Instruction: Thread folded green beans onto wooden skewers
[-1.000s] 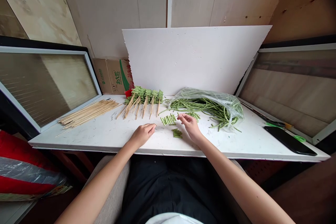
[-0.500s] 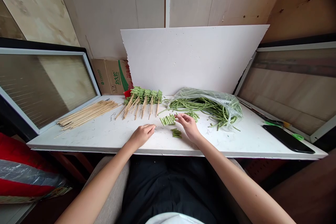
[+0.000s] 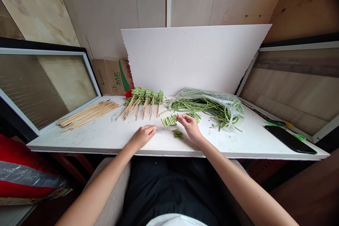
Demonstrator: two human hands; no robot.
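My right hand is closed, its fingertips pinched at the right end of a row of cut green bean pieces; whether a stick runs through them is too small to tell. Just below lies a small group of bean pieces on the white table. Behind my right hand is another pile of cut pieces. My left hand rests near the table's front with its fingers closed; anything between the fingertips is too small to make out.
Bare wooden skewers lie at the left. Skewered beans are stacked at the back, by a cardboard box. Long beans lie partly in a plastic bag. A black phone is at the right.
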